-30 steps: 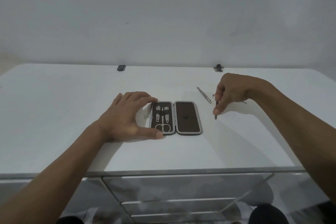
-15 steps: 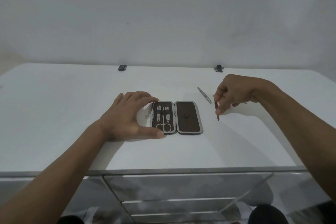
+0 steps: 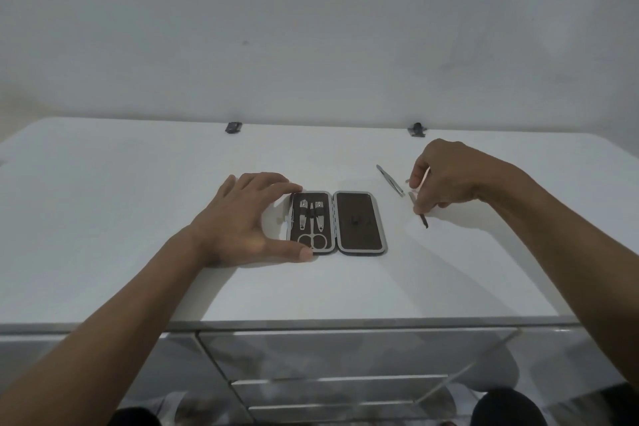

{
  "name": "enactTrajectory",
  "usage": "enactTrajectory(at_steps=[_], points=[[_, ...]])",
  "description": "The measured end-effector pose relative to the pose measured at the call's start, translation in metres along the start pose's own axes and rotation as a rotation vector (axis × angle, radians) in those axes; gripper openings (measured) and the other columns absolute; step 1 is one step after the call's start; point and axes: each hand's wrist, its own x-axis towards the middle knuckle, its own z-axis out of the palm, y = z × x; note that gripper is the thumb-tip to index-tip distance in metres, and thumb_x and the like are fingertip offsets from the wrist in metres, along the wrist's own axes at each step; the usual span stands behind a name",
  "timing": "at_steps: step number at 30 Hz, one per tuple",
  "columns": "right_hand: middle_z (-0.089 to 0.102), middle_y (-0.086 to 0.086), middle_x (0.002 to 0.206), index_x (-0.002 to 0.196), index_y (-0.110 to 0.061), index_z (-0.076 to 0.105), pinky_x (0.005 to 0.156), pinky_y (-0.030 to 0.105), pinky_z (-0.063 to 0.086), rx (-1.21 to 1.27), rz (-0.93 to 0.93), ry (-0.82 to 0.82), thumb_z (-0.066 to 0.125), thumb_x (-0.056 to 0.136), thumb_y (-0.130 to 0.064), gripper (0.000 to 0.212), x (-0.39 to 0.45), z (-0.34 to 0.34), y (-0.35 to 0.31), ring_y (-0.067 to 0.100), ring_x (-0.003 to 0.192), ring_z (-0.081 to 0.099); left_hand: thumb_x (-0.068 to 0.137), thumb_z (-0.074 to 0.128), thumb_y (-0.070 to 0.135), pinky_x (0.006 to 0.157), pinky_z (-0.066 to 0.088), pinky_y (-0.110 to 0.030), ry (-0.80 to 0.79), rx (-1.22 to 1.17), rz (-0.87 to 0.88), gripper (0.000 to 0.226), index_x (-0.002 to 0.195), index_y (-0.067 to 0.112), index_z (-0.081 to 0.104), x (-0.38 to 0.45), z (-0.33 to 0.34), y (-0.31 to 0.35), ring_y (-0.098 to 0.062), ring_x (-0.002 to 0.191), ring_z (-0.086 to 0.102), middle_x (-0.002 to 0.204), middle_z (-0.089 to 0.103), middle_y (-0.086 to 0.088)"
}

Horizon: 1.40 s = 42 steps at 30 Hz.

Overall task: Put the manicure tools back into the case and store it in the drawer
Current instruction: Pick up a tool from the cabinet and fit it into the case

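A brown manicure case (image 3: 359, 223) with a silver rim lies open on the white dresser top. Its left half holds scissors (image 3: 313, 239) and two clippers. My left hand (image 3: 242, 221) rests on the top, thumb and fingers against the case's left edge. To the right, my right hand (image 3: 449, 180) pinches a thin dark tool (image 3: 422, 218) between fingertips, tip pointing down just above the surface. Silver tweezers (image 3: 390, 180) lie loose beside that hand.
The dresser top (image 3: 138, 218) runs to a wall at the back, where two small dark fittings (image 3: 233, 127) sit. Glossy drawer fronts (image 3: 345, 353), all closed, lie below the front edge.
My right hand has lifted the thin dark tool slightly and shifted a little right. My left hand and the case have stayed put.
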Motion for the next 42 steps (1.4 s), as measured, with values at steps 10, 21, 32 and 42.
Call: enactTrajectory(at_steps=[10, 21, 32, 42], points=[[0.056, 0.009, 0.099, 0.102, -0.009, 0.058, 0.075, 0.034, 0.052, -0.303, -0.062, 0.194, 0.070, 0.068, -0.005, 0.036, -0.003, 0.015, 0.000, 0.030, 0.089, 0.057, 0.048, 0.039, 0.111, 0.122, 0.023, -0.053, 0.003, 0.005, 0.001, 0.120, 0.147, 0.043, 0.043, -0.001, 0.000, 0.001, -0.009, 0.143, 0.033, 0.149, 0.041, 0.021], [0.068, 0.012, 0.093, 0.086, -0.007, 0.068, 0.065, 0.032, 0.052, -0.161, -0.067, 0.211, 0.069, 0.065, -0.008, 0.021, 0.011, 0.018, 0.017, 0.032, 0.085, 0.065, 0.050, 0.040, 0.110, 0.122, 0.023, -0.053, 0.003, 0.005, 0.004, 0.118, 0.147, 0.043, 0.042, -0.001, 0.000, 0.000, -0.008, 0.144, 0.032, 0.149, 0.041, 0.021], [0.074, 0.011, 0.075, 0.099, -0.011, 0.071, 0.062, 0.023, 0.054, 0.577, -0.314, 0.131, 0.070, 0.083, -0.002, 0.018, 0.000, 0.011, -0.024, 0.013, 0.065, 0.068, 0.051, 0.040, 0.110, 0.122, 0.025, -0.054, 0.004, 0.007, 0.009, 0.118, 0.147, 0.042, 0.043, -0.001, 0.000, -0.001, -0.009, 0.143, 0.033, 0.149, 0.042, 0.021], [0.073, 0.024, 0.083, 0.105, 0.000, 0.065, 0.064, 0.025, 0.056, 0.738, -0.309, 0.013, 0.073, 0.083, 0.001, 0.024, 0.010, 0.036, -0.040, 0.020, 0.071, 0.069, 0.051, 0.039, 0.110, 0.121, 0.025, -0.052, 0.005, 0.016, 0.004, 0.119, 0.147, 0.041, 0.044, -0.001, -0.001, 0.002, -0.010, 0.143, 0.033, 0.150, 0.042, 0.019]])
